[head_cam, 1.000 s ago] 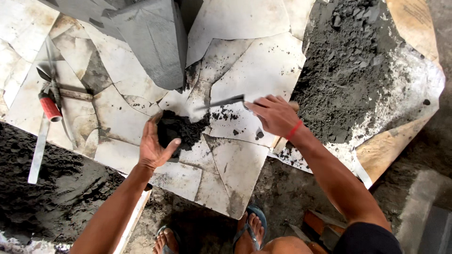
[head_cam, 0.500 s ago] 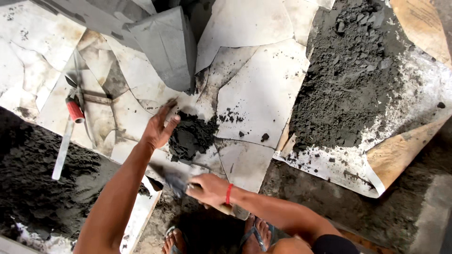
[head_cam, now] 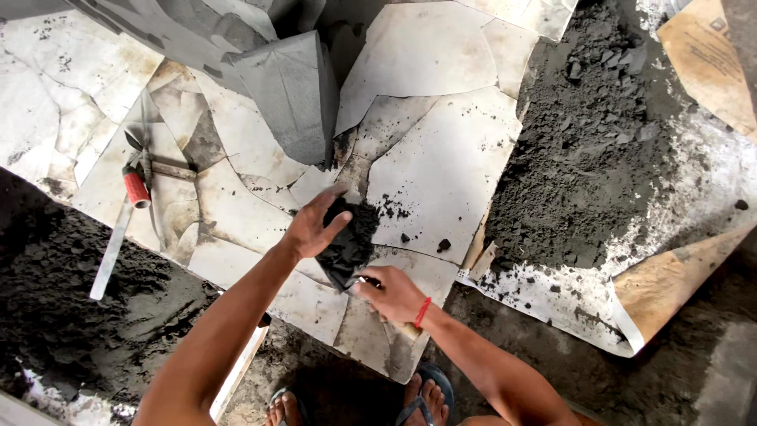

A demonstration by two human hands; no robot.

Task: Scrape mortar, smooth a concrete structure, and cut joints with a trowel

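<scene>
The left hand (head_cam: 314, 226) is spread flat, fingers wide, pressing against a dark grey clump of wet mortar (head_cam: 351, 237) on the cracked white stone slabs (head_cam: 441, 173). The right hand (head_cam: 392, 293) — red band at the wrist — is closed around a small metal trowel (head_cam: 347, 276) tucked under that clump. Nearby lies a red-handled tool (head_cam: 136, 186), and off to the right a big heap of dark grey cement mix (head_cam: 583, 150).

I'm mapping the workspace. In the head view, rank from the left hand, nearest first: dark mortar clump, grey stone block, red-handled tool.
1. Dark mortar clump, touching the left hand on its right.
2. Grey stone block, above the hand.
3. Red-handled tool, far left on the cracked slabs.
</scene>
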